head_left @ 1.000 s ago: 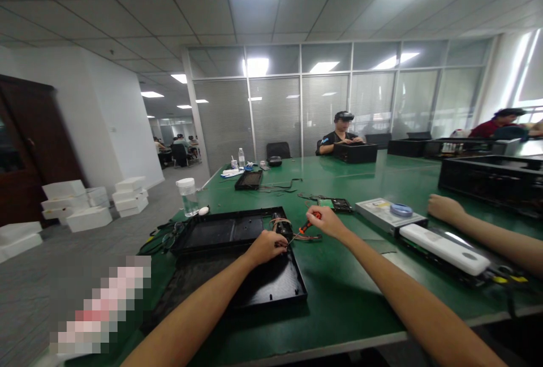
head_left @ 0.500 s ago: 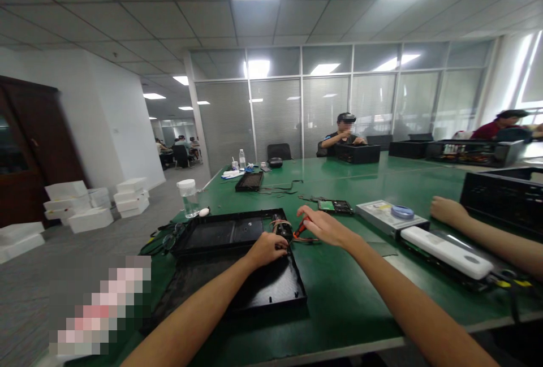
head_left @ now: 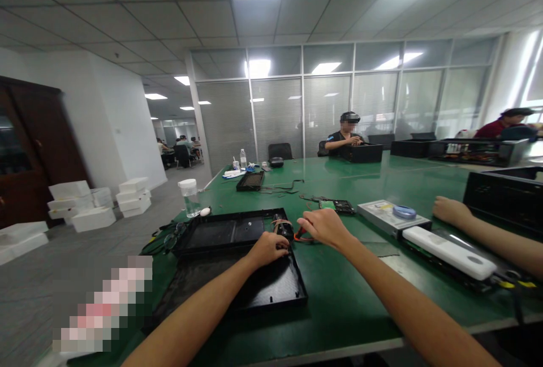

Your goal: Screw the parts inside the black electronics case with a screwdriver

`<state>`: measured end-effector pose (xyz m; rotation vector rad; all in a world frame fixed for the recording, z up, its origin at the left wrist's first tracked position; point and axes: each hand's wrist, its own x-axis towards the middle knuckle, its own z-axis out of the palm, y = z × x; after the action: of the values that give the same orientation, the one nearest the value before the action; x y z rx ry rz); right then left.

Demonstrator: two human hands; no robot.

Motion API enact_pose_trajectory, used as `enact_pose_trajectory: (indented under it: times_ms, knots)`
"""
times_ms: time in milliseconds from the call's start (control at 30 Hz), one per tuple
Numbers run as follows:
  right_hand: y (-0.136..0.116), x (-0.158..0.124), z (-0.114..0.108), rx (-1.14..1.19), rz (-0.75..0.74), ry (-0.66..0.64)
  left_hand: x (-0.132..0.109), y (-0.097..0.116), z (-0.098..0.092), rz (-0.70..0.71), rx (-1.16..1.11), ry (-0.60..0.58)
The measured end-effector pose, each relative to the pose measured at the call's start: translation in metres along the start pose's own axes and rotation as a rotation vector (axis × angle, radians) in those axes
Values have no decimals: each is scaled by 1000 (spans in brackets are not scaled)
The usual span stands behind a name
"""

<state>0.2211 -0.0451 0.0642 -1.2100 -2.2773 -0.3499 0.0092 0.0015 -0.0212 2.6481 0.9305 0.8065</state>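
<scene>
A black plastic case panel (head_left: 254, 282) lies flat on the green table (head_left: 348, 299) in front of me, with a second black tray (head_left: 220, 234) behind it. My left hand (head_left: 268, 248) is closed at the panel's far right corner, against a small black part wrapped in thin wires (head_left: 283, 225). My right hand (head_left: 324, 227) hovers just right of that part, fingers curled over an orange-handled screwdriver (head_left: 302, 235) that mostly hides beneath them.
Right of my hands lie a circuit board (head_left: 337, 205), a silver drive with a blue tape roll (head_left: 392, 214) and a white device (head_left: 449, 251); another person's hand (head_left: 449, 210) rests there. A clear jar (head_left: 189, 197) stands at the left edge. Black cases and seated people occupy the far side.
My right hand has dropped and moved left toward the wired part, folding over the screwdriver. My left hand has stayed at the panel's corner.
</scene>
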Motion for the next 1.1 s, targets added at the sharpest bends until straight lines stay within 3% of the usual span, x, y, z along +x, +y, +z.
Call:
enact_pose_trajectory:
  times_ms: [167,333,467,600,700,933,1100]
  knots:
    - [14,0,3,240,-83,-62,0,2,0,-2,2,-1]
    - [27,0,9,98,26,-11,2,4,0,-6,60,-9]
    - [30,-2,7,168,-18,-32,2,6,-2,-16,62,-20]
    - [31,-3,3,83,-52,-77,1,6,-4,0,53,-18]
    - [32,-3,5,174,-86,-63,1,7,-4,1,51,-3]
    - [33,-1,15,252,16,-25,1,7,-4,10,79,-13]
    - [39,2,21,450,47,-35,0,7,-4,12,116,-20]
